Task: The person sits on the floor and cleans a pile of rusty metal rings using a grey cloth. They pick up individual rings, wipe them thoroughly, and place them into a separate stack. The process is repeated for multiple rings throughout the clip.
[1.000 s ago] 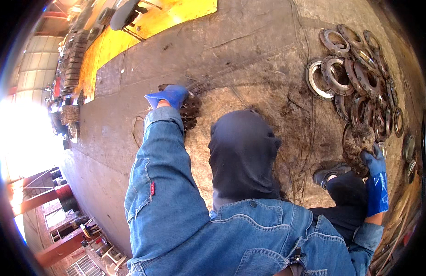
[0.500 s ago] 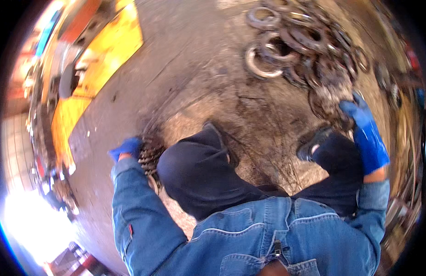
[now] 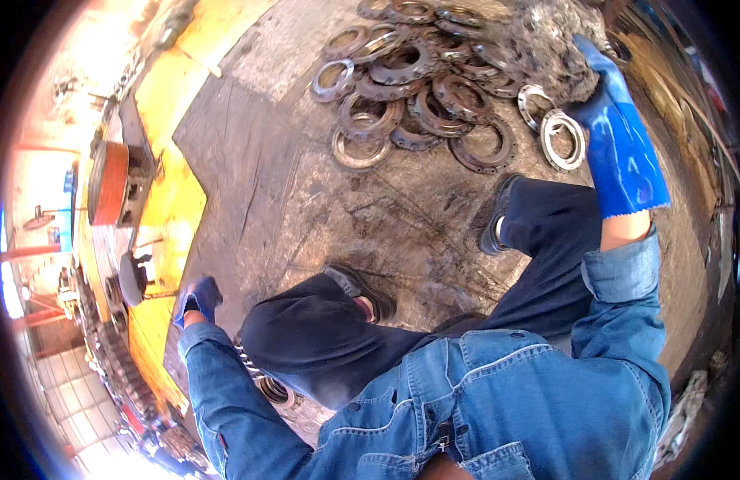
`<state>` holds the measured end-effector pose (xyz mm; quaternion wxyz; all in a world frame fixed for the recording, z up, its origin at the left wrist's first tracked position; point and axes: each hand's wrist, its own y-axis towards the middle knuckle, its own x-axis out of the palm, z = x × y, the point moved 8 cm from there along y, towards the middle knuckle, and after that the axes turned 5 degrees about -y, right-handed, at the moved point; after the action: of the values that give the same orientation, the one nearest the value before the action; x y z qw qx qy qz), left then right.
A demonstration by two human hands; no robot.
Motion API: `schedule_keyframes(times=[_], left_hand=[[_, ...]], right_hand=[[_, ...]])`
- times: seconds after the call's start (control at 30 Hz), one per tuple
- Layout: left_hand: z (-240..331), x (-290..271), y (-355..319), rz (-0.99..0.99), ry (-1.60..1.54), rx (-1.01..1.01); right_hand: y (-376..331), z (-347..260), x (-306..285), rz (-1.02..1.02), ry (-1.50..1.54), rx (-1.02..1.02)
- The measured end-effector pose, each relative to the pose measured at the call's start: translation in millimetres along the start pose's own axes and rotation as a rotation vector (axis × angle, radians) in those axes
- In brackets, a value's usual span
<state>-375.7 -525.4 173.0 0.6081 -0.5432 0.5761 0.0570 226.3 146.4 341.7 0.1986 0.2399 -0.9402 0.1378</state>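
In my right hand (image 3: 618, 132), gloved in long blue rubber, is a matted grey rag (image 3: 554, 52) with a shaggy surface. It is raised past the right end of a heap of greasy metal rings (image 3: 410, 76) and covers part of it. Below the rag a bright steel ring (image 3: 562, 140) and a thinner ring (image 3: 535, 106) lie on the floor. My left hand (image 3: 198, 300), also in a blue glove, is beyond my left knee with fingers curled in and nothing visible in them. More rings (image 3: 275, 390) sit beside that knee, partly hidden by my leg and sleeve.
A yellow sheet or platform (image 3: 166, 180) runs along the left, with a red-faced metal block (image 3: 110, 184) and a dark rounded part (image 3: 132, 278) by it. My shoes (image 3: 360, 290) rest on the stained floor (image 3: 402, 208). Long boards or bars edge the right side.
The rag has been lifted forward in my right hand, away from the near end of the heap. My left hand has moved off the rings by my knee. The view has shifted too.
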Motion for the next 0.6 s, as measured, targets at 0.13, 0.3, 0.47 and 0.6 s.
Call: schedule_keyframes(times=[0.13,0.3,0.47,0.6], left_hand=[[203.7,-129.7,-13.5,0.201,-0.005,0.194],[397.6,-179.5,14.9,0.429,-0.174,0.682],[605.3,-198.0,-18.3,0.332,0.059,0.781],[745.4,-185.7,19.2,0.509,0.078,0.989]], right_hand=[[4.1,-13.4,-45.8,0.124,0.085,0.006],[-17.1,-39.9,-73.1,0.281,-0.168,-0.058],[-34.2,-43.9,-55.6,0.22,0.143,-0.077],[-43.2,-51.7,-80.0,0.258,0.031,-0.175]])
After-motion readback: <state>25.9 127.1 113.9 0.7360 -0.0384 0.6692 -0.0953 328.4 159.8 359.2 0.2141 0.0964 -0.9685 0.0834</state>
